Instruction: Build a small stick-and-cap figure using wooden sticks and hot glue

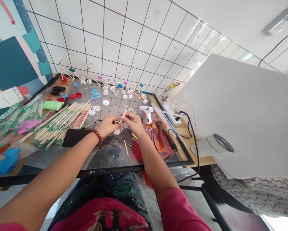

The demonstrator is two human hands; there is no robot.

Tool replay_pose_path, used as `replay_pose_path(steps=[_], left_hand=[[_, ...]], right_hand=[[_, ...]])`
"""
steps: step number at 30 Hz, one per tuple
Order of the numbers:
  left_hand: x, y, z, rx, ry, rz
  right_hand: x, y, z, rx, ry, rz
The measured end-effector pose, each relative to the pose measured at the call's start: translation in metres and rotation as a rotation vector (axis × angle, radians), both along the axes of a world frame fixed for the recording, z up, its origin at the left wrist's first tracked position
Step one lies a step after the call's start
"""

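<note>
My left hand (109, 125) and my right hand (133, 122) meet above the glass table (105, 157), both pinched on a small frame of wooden sticks (121, 118) with a white bottle cap (117, 131) under it. A red bead bracelet (97, 135) circles my left wrist. A white glue gun (147, 112) stands just right of my right hand. Loose wooden sticks (126, 147) lie on the glass below my hands.
Wrapped chopsticks (59, 123) are heaped at the left. Coloured bottle caps (86, 94) and several finished stick-and-cap bicycles (115, 85) line the tiled wall. Red pliers (164, 138) and a black cord (192, 134) lie at right, by a large white board (242, 115).
</note>
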State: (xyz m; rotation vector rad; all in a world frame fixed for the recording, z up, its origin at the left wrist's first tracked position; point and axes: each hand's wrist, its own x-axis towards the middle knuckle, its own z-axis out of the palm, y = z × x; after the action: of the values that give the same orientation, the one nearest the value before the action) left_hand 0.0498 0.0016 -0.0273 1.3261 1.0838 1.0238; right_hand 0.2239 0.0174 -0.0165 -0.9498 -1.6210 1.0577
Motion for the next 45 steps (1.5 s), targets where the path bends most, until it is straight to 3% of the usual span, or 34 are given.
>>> replay_pose_path(steps=[4, 12, 29, 38, 45], left_hand=[[0.001, -0.002, 0.003, -0.014, -0.063, -0.043], [0.000, -0.002, 0.009, -0.042, -0.076, 0.062], [0.001, 0.000, -0.002, -0.014, -0.073, 0.129], [0.002, 0.002, 0.003, -0.058, -0.358, 0.124], [0.002, 0.003, 0.002, -0.051, -0.330, 0.138]], right_hand=[[0.002, 0.000, 0.002, 0.029, -0.013, -0.058], [0.004, 0.004, 0.000, 0.020, -0.065, -0.065], [-0.006, 0.000, -0.005, -0.014, -0.038, -0.082], [0.006, 0.005, -0.001, 0.073, -0.013, -0.207], [0.003, 0.006, -0.005, 0.013, -0.027, -0.139]])
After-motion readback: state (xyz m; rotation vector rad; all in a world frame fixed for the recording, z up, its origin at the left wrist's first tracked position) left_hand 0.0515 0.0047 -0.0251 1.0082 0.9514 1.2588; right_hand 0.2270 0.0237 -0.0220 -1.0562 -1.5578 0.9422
